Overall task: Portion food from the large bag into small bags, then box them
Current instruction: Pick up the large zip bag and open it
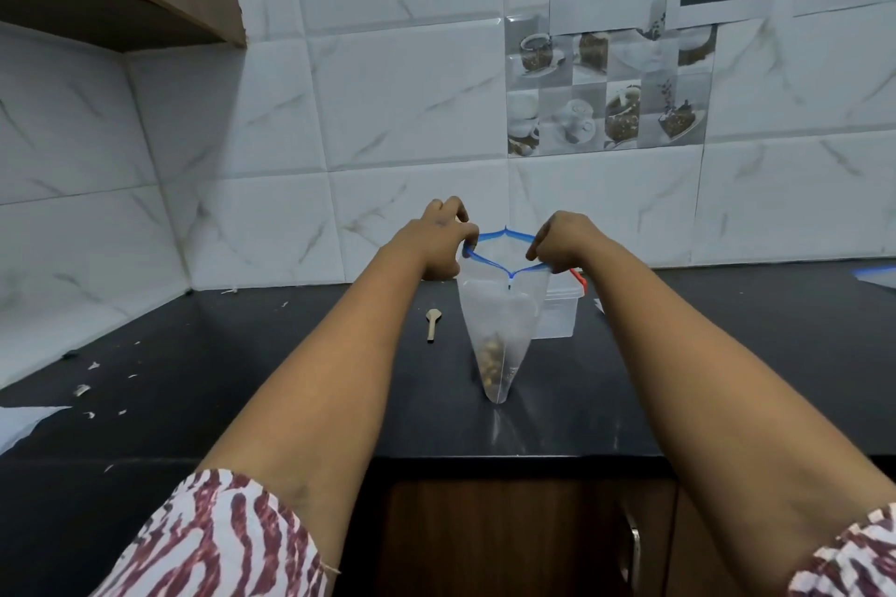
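Clear bag [502, 330] stretched open — left hand [443, 241], right hand [562, 245] pinching its rim.

My fingertips [466, 241] are hiding behind the bag [504, 330] rim; the bag is covering part of the plastic box [562, 310].

Single head camera: I am looking forward and down across the black counter [242, 402], near, facing the tiled wall [388, 87].
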